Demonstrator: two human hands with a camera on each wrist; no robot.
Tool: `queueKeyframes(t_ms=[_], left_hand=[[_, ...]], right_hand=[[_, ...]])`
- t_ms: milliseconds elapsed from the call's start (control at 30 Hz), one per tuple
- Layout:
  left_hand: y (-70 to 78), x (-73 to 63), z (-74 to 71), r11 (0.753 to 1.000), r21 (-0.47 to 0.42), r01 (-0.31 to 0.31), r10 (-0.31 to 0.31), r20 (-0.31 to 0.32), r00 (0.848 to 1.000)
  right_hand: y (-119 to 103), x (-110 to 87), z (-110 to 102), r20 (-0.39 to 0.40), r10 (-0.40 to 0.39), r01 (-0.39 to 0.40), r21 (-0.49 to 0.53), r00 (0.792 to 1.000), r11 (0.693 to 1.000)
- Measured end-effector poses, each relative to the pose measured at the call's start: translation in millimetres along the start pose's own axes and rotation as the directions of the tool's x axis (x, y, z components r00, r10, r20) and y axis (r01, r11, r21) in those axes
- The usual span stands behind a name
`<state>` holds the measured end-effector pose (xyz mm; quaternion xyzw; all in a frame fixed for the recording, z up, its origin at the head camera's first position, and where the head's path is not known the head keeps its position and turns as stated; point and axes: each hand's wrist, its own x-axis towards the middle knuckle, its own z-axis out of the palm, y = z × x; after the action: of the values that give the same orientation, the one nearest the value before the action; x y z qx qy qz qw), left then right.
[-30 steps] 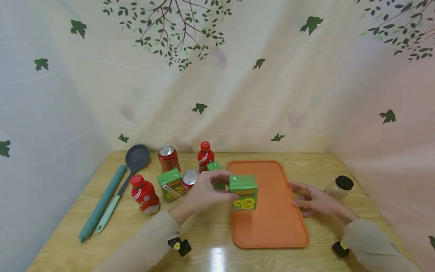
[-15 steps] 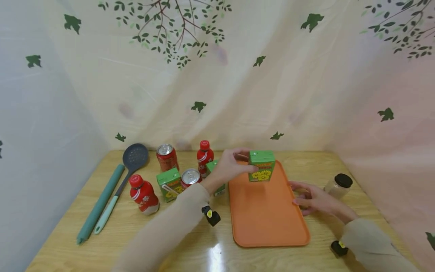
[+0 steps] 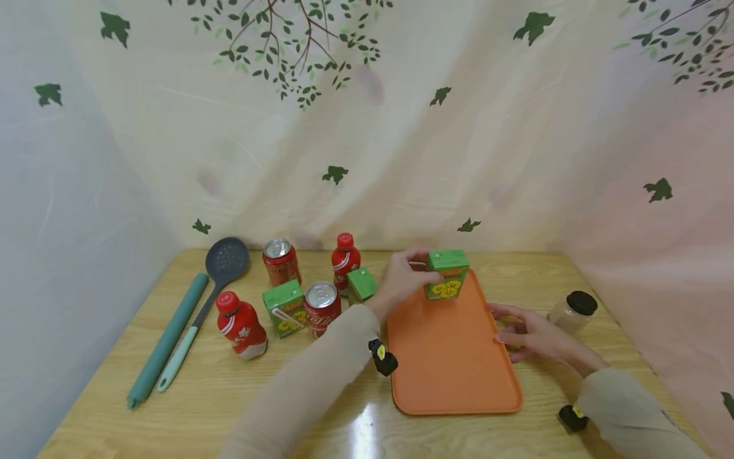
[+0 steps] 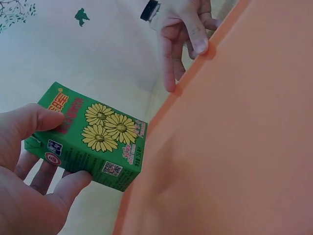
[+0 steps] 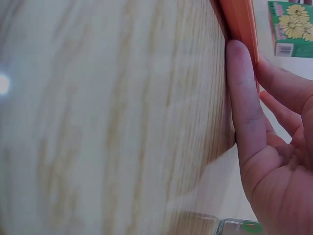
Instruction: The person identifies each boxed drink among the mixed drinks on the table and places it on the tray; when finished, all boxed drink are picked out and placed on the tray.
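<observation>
My left hand pinches a green drink carton with yellow flowers, thumb on its front and fingers behind. The carton is upright over the far end of an orange tray; whether its base touches the tray I cannot tell. In the left wrist view, the carton tilts across the picture beside the tray. My right hand holds the tray's right rim between thumb and fingers. In the right wrist view, a finger lies along the orange edge.
Left of the tray stand two more green cartons, two red cans and two red bottles. A skimmer and teal rod lie far left. A black-lidded jar stands right.
My left hand has carried the green carton right and away from me, from the tray's left side to its far end. My right hand has stayed at the tray's rim.
</observation>
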<state>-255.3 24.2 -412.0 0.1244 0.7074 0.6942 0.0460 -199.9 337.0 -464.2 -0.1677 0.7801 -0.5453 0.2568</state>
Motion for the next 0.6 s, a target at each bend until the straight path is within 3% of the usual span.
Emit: queueKeyframes(t_ms=[200,600], left_hand=[[-15.7,2.2,6.5,1.000,-0.011,0.022,-0.022,-0.076,0.997],[-34.4,4.2,8.1,0.996,-0.089,0.017,-0.024,-0.083,0.996]], right_hand=[[1.2,0.3,-0.5,0.004,-0.009,0.009,0.014,1.000,1.000],[2.8,0.3,-1.0,0.007,-0.021,0.021,0.015,1.000,1.000]])
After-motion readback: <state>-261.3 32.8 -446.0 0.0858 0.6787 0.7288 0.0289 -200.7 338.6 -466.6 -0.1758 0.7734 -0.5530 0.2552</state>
